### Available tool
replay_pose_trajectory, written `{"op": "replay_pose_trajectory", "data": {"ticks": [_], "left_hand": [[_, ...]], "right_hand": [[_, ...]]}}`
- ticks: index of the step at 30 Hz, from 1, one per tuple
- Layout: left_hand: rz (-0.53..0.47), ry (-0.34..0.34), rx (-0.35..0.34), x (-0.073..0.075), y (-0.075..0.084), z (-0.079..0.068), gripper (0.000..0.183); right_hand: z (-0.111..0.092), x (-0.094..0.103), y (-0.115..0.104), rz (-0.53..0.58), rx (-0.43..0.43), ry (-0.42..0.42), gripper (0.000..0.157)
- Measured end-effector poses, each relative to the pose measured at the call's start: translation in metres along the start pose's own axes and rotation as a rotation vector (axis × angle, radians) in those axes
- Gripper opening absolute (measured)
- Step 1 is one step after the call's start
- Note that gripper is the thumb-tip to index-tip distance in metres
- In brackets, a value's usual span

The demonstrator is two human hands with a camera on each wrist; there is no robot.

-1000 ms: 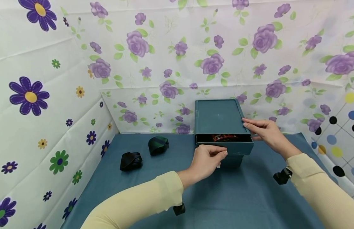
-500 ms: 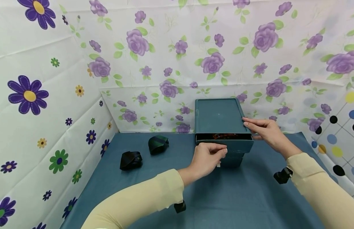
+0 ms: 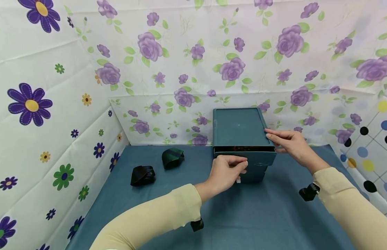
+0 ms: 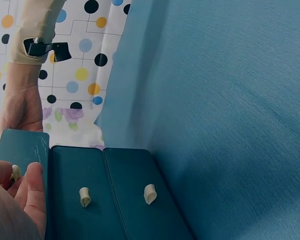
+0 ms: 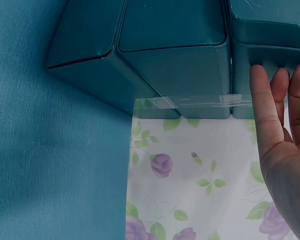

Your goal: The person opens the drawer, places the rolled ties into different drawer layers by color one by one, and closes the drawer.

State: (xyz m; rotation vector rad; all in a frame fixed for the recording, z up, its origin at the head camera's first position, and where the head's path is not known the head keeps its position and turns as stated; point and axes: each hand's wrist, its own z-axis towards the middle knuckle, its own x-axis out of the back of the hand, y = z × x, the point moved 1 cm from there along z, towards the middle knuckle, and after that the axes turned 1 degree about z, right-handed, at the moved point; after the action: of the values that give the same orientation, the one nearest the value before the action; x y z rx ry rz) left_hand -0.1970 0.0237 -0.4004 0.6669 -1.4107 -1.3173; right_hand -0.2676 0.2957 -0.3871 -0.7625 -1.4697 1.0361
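Note:
A teal drawer unit (image 3: 238,126) stands against the back wall, its top drawer (image 3: 260,158) partly pulled out. My left hand (image 3: 224,173) pinches the top drawer's pale pull tab (image 4: 15,173). On the unit's right side, near the top edge, rests my right hand (image 3: 288,147); the right wrist view has its fingers (image 5: 266,102) extended against the wall of the unit. Through the narrow gap above the drawer front, a dark reddish item (image 3: 243,148) is barely visible. The left wrist view takes in two lower drawers (image 4: 79,165), which are closed, each with a pale tab (image 4: 150,194).
Left of the unit, a rolled black tie-like cloth (image 3: 142,175) and a rolled dark green one (image 3: 173,158) lie on the blue table cover (image 3: 249,222). Flower-printed sheets (image 3: 168,76) form the back and left walls; a dotted sheet (image 3: 368,166) is at right.
My left hand has moved back with the top drawer, which has slid further in; its opening is narrower and the reddish item inside is mostly hidden. The right hand has stayed put.

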Motion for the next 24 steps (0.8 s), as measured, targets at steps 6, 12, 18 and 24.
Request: {"op": "replay_pose_trajectory", "data": {"ticks": [6,12,18,24], "left_hand": [[-0.008,-0.003,0.009,-0.0008,-0.0016,0.0008,0.023],[-0.005,0.000,0.003,-0.0006,-0.0026,0.0028,0.023],[-0.011,0.004,0.005,-0.0002,-0.0048,0.0064,0.022],[-0.005,0.004,-0.001,0.0010,-0.0043,0.0086,0.023]], "right_hand": [[-0.0010,-0.0007,0.0022,0.009,-0.007,-0.003,0.049],[-0.0018,-0.0009,0.0024,0.010,-0.005,-0.007,0.048],[-0.0017,-0.0004,0.0015,0.016,-0.001,-0.012,0.048],[-0.0008,-0.0002,0.0015,0.013,0.010,-0.007,0.048]]}}
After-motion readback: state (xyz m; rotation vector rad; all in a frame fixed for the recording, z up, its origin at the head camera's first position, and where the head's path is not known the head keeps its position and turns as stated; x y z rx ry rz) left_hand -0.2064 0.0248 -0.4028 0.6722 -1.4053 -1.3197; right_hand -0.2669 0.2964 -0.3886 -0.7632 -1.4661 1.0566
